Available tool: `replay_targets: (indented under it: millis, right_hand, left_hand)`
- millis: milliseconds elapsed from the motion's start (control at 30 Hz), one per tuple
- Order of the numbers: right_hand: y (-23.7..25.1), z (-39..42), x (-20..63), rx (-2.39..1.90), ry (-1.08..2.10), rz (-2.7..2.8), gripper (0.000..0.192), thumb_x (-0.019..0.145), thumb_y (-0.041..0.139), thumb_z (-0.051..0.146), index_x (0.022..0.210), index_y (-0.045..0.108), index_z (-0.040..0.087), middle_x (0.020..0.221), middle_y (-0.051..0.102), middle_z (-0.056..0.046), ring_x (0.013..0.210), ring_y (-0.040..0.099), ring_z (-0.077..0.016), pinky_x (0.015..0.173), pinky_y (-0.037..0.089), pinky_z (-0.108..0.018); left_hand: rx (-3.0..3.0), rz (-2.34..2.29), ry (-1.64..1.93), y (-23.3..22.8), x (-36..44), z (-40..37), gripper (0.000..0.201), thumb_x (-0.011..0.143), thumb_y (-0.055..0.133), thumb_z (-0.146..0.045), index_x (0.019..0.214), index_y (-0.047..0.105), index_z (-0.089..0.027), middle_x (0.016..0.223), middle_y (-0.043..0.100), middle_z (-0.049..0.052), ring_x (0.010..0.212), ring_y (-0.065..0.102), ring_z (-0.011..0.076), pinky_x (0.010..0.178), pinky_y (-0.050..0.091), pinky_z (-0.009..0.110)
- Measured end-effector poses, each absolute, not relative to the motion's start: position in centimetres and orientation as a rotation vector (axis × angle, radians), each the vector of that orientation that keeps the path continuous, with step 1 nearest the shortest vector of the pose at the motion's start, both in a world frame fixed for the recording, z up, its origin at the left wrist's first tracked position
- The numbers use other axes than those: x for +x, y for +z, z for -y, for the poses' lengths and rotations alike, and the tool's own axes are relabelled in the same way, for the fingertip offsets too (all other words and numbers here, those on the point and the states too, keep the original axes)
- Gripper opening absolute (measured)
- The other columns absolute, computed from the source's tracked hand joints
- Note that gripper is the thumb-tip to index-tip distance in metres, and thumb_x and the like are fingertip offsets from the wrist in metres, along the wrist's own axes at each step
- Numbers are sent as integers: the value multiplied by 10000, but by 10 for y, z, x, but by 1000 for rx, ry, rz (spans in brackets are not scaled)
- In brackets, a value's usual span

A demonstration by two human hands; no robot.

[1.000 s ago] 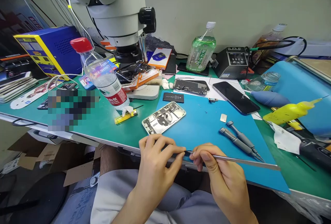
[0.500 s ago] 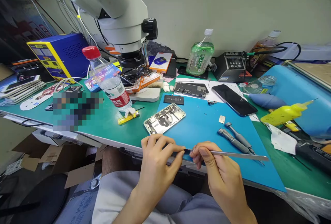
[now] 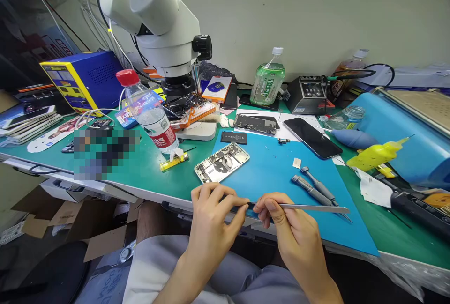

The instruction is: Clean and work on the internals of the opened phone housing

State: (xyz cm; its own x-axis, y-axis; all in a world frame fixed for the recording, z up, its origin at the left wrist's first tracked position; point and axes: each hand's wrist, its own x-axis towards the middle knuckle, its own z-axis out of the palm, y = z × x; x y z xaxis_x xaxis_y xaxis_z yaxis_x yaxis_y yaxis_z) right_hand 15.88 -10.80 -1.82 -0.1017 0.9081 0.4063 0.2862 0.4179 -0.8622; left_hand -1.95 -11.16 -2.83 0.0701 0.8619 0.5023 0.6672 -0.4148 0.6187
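Two hands meet at the near edge of the blue mat [image 3: 281, 173], over the lap. The left hand [image 3: 211, 229] has thumb and forefinger pressed together on a small dark part [image 3: 242, 208]; what kind of part it is cannot be told (too small, partly hidden by the fingertips). The right hand [image 3: 295, 238] pinches a slim metal tool [image 3: 309, 208] between thumb and first fingers, its shaft running out to the right from the fingers and its tip touching the dark part right where the left fingertips close.

Just beyond the left fingers, an opened phone body [image 3: 222, 162] lies face up, half on the mat, its insides showing. Beyond the right fingers, two grey screwdrivers [image 3: 316, 190] lie side by side on the mat. Farther off from them rests a dark phone screen [image 3: 311, 137].

Well beyond the left fingers: a red-capped water bottle [image 3: 149, 112], tilted, with a yellow lighter [image 3: 174, 161] at its foot. A microscope [image 3: 158, 27] hangs above that end of the green bench [image 3: 133, 173].
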Motion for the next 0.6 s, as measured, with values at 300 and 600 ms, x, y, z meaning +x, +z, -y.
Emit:
replay_targets:
  millis: [300, 600]
  right_hand:
    - [-18, 110, 157, -1125, 774, 1550, 287, 1112, 527, 315, 897, 701, 237, 858, 704, -10, 660, 649, -110, 606, 572, -225]
    - [-14, 110, 161, -1025, 864, 1055, 237, 1091, 567, 410, 1072, 753, 265, 759, 677, -8, 628, 653, -144, 553, 571, -265]
  left_hand:
    - [2101, -1594, 1303, -30, -16, 112, 120, 994, 718, -216, 981, 795, -306, 960, 769, 2, 1014, 635, 241, 976, 349, 453]
    - [2209, -1498, 1425, -22, -23, 112, 130, 1014, 699, -146, 1053, 752, -258, 994, 790, -16, 945, 652, 197, 932, 416, 390]
